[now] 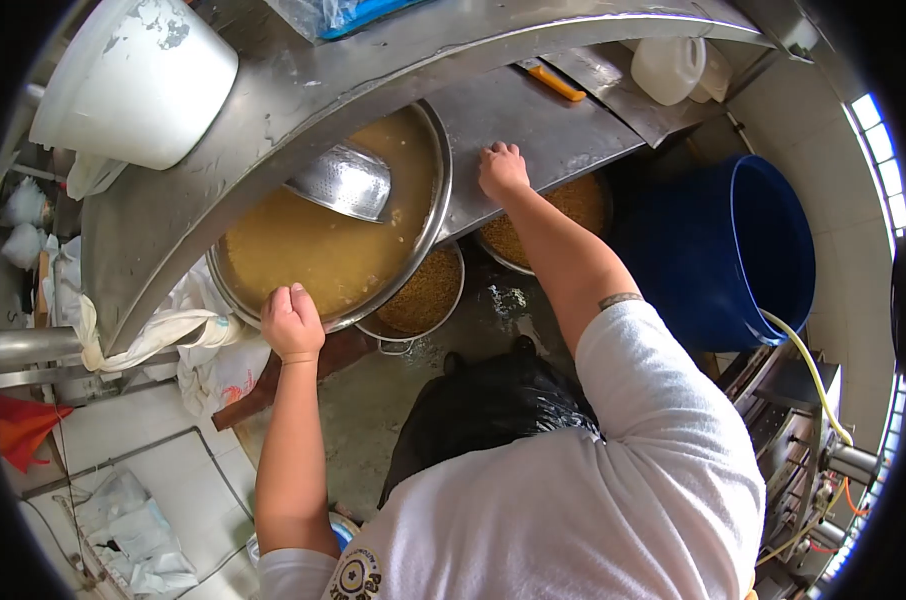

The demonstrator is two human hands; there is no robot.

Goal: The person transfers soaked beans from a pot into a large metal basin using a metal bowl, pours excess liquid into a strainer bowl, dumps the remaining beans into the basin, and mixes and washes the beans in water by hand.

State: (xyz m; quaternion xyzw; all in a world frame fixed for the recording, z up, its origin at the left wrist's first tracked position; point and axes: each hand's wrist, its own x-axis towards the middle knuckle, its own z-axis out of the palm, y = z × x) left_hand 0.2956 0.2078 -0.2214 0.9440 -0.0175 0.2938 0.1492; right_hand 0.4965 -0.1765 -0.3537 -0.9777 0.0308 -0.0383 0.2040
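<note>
A large round metal bowl point(436, 215) holds cloudy yellowish liquid. My left hand point(293, 318) is closed on its near rim at the lower left. Inside, a perforated metal scoop point(345, 184) lies tilted, partly in the liquid. My right hand point(503, 168) is over the steel counter point(548, 135), right of the bowl, with its fingers curled; whatever is in them, if anything, is hidden. Below the bowl stands a metal pot point(420, 292) of yellow-brown grains. Another container of similar grains point(571, 215) shows under my right forearm, beneath the counter edge.
A white bucket point(148, 85) stands on the curved metal ledge point(273, 95) at upper left. An orange-handled tool point(557, 84) lies on the counter near a translucent jug point(667, 70). A blue barrel point(713, 255) stands at right, with a pale hose point(811, 370) beside it. The floor looks wet.
</note>
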